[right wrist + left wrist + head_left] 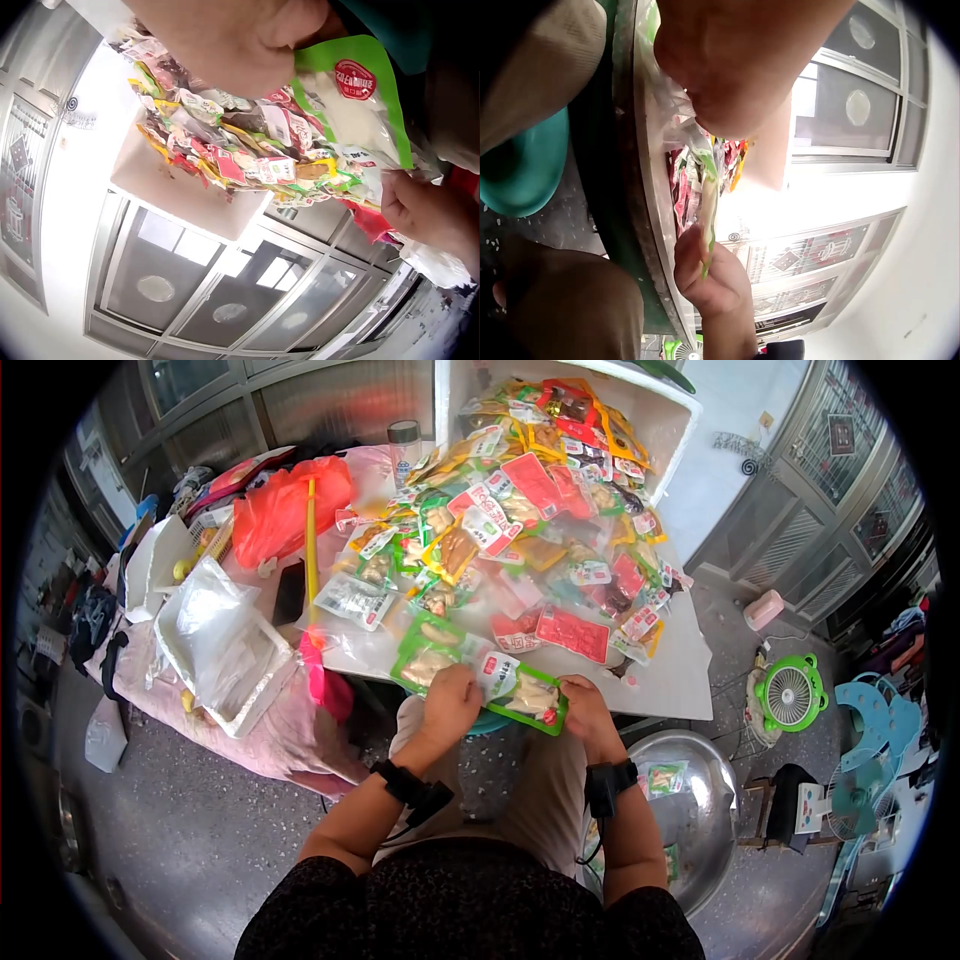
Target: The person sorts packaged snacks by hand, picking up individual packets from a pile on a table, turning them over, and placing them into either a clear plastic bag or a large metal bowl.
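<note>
A flat packet with a green edge (532,695) is held up by two hands at the near edge of the worktop (680,695). Pale food can be seen inside it, and a red label is shown on its front. Its left end is pinched by the left hand (452,705), with the fingers curled in close. Its right edge is pinched by the right hand (588,712), with the fingers bent and nearly closed on it. A black band (408,788) is worn on each wrist.

From the held packet in the head view, a second green packet (425,650) is seen at ten o'clock, near the left hand. A big heap of packets (488,525) is piled at twelve o'clock, and its back part is held by a white box (676,428). A bottle (405,450) is stood at eleven o'clock. A red bag (285,515) is laid at ten o'clock, and a white tray (265,695) is set at nine o'clock on a pink cloth (275,760). A green fan (790,695) is placed at three o'clock. At four o'clock, a few packets are held in a shiny metal bowl (712,810).
</note>
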A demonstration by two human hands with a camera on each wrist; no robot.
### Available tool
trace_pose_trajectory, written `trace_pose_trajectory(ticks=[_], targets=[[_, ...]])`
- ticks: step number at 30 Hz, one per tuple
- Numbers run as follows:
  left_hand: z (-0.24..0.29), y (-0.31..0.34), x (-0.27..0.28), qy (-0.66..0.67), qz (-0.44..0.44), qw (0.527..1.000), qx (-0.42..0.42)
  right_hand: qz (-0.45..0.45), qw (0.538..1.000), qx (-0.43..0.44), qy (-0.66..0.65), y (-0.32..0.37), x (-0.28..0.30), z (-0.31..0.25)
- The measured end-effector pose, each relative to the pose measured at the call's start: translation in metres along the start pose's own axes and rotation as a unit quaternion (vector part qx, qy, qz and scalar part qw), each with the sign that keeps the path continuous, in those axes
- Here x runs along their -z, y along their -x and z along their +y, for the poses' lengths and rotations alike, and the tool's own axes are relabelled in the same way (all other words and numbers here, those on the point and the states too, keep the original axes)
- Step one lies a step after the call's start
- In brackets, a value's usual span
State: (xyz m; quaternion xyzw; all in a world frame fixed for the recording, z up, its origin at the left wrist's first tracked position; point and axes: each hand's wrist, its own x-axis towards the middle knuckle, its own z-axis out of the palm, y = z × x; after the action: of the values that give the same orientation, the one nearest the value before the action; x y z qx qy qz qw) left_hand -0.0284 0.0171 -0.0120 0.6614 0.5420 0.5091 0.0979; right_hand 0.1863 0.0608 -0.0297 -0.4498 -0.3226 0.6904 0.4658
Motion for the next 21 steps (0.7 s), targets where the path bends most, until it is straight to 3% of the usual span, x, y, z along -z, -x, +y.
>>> trace_pose_trajectory(ticks=[3, 6, 9, 12, 15, 18, 21], targets=[[0.001, -0.001, 0.001, -0.020, -0.008, 1.000, -0.004, -0.063, 0.998, -0.017, -0.011, -0.008, 0.015, 0.009], [0.003, 0.000, 0.001, -0.049, -0.001, 0.998, -0.035, -0.045, 0.999, 0.008, 0.005, -0.011, 0.015, 0.014], [0.004, 0.000, 0.002, -0.073, 0.014, 0.994, -0.075, -0.011, 0.986, 0.054, 0.157, -0.021, 0.016, 0.023], [0.003, 0.000, 0.004, -0.073, 0.009, 0.995, -0.064, 0.030, 0.934, 0.119, 0.335, -0.023, 0.014, 0.025], [0.003, 0.002, 0.004, -0.077, 0.010, 0.994, -0.070, 0.047, 0.926, 0.138, 0.349, -0.016, 0.002, 0.011], [0.002, 0.003, 0.003, -0.084, 0.014, 0.993, -0.081, 0.071, 0.793, 0.290, 0.531, -0.020, 0.007, 0.009], [0.000, 0.004, 0.001, -0.083, 0.014, 0.994, -0.073, 0.064, 0.791, 0.295, 0.532, -0.020, 0.004, 0.004]])
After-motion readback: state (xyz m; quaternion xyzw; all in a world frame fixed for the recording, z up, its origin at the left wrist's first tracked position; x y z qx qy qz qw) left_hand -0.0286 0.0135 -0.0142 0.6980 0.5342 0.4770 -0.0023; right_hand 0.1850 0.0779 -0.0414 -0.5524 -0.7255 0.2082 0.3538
